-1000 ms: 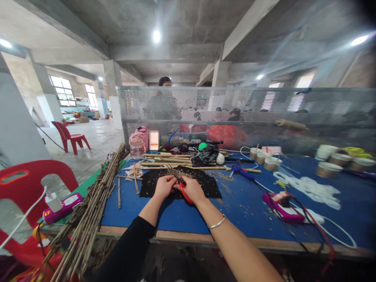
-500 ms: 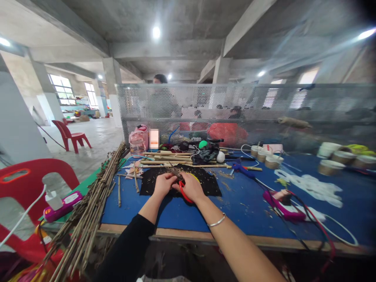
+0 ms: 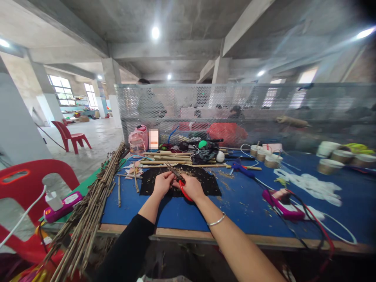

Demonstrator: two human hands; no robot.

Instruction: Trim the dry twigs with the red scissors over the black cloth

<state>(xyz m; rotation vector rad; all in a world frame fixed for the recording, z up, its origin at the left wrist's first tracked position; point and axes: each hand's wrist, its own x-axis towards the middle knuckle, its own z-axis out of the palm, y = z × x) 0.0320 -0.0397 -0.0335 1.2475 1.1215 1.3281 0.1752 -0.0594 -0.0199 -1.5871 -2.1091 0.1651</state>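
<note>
My left hand point(image 3: 162, 183) is closed around a thin brown twig point(image 3: 174, 170) that sticks up and away from it. My right hand point(image 3: 192, 187) grips red-handled scissors point(image 3: 183, 190), their blades at the twig between the two hands. Both hands hover over a black cloth point(image 3: 207, 181) littered with small cuttings, laid on the blue table point(image 3: 235, 213). A silver bangle point(image 3: 216, 222) circles my right wrist, and a black sleeve covers my left forearm.
A long bundle of sticks point(image 3: 96, 196) runs along the table's left edge beside a red chair point(image 3: 26, 184). Cut sticks point(image 3: 164, 160), a pink bottle point(image 3: 138, 140), paper tubs point(image 3: 266, 156), a blue glue gun point(image 3: 241, 169) and a pink device with cables point(image 3: 283, 205) lie around. A mesh screen point(image 3: 235, 113) backs the table; a person stands behind it.
My hands have stayed over the black cloth with twig and scissors, shifting only slightly. The person behind the mesh screen has walked to the left.
</note>
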